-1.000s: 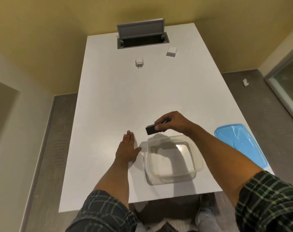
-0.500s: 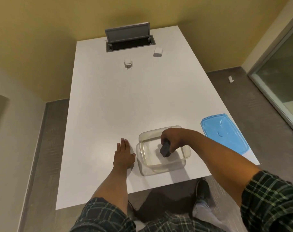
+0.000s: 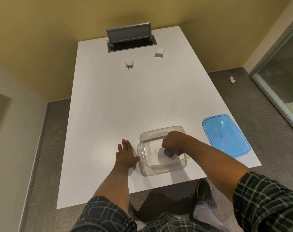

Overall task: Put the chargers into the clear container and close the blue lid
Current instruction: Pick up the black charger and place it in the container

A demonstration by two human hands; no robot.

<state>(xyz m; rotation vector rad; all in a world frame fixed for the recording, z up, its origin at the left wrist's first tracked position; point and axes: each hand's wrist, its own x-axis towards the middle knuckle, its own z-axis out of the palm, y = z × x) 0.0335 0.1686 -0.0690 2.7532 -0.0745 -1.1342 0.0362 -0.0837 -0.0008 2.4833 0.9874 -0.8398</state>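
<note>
The clear container (image 3: 148, 166) stands near the front edge of the white table (image 3: 119, 104). My right hand (image 3: 173, 144) reaches down inside it and grips a dark charger (image 3: 168, 153) low over the container's floor. My left hand (image 3: 125, 155) lies flat on the table, fingers straight, just left of the container. The blue lid (image 3: 226, 136) lies flat at the table's right edge. Far back on the table, a white charger with prongs (image 3: 129, 64) and a white square charger (image 3: 159, 52) lie apart from each other.
A grey cable hatch (image 3: 130, 41) with its flap raised sits at the table's far end against the yellow wall. Grey carpet surrounds the table, with a scrap of white paper (image 3: 232, 79) on the floor at right. A glass partition (image 3: 283, 77) runs along the right.
My right hand carried the dark charger from above the container's far rim down into the container. My left hand stayed flat on the table.
</note>
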